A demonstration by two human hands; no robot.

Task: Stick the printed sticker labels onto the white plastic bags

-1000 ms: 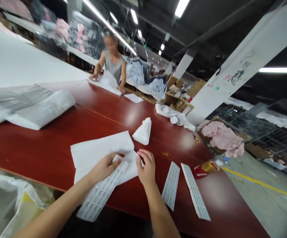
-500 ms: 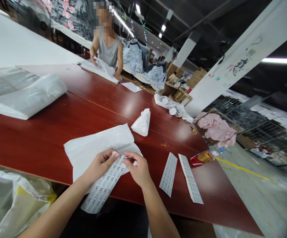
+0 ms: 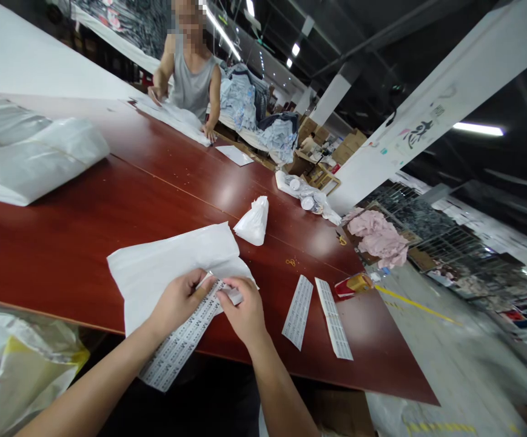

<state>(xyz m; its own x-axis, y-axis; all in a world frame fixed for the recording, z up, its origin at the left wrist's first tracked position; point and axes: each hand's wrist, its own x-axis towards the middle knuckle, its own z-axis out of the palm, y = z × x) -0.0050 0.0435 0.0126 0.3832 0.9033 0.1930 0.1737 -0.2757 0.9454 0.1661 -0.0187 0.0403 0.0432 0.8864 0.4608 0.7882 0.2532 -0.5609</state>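
Between my hands is a long white sheet of labels [image 3: 182,347] printed in rows with the letter M. My left hand [image 3: 182,303] is closed on its upper left edge, thumb on top. My right hand [image 3: 244,308] pinches the upper right end, where the sheet curls over. The lower end hangs past the table edge toward me. Under my hands lies a flat white plastic bag [image 3: 163,261] on the red-brown table [image 3: 163,200]. My fingers hide part of the sheet's top end.
Two more label strips [image 3: 298,312] [image 3: 334,318] lie to the right, beside a red and yellow packet [image 3: 353,285]. A crumpled white bag [image 3: 253,221] stands ahead. Folded plastic bags [image 3: 40,158] lie at left. Across the table, a person [image 3: 193,79] handles white material. Yellow-handled scissors [image 3: 341,239] lie near the right edge.
The view has shifted slightly, so the table things sit a little further left. Both hands keep hold of the label sheet, whose top end now curls more at my right fingers.
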